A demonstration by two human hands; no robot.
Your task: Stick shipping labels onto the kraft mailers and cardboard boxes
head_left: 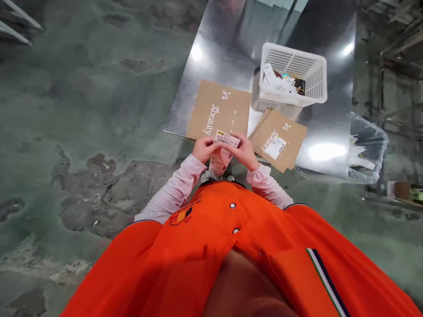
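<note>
A printed paper label (pixel 220 162) hangs in front of my body, its top part held between both hands. My left hand (pixel 204 150) pinches its left edge, and my right hand (pixel 245 152) grips the right edge, with the thumbs close together across the front. Just beyond my hands, a flat brown cardboard box (pixel 220 105) with white lettering lies at the table's near left edge. To its right, more flat brown cardboard (pixel 291 138) lies in a small stack, a white label (pixel 275 146) on the top piece.
The shiny metal table (pixel 333 119) extends away from me. A white plastic basket (pixel 312 66) with papers and small items stands on it. A clear plastic bag (pixel 370 141) with papers hangs by its right edge. Shelving stands at the far right.
</note>
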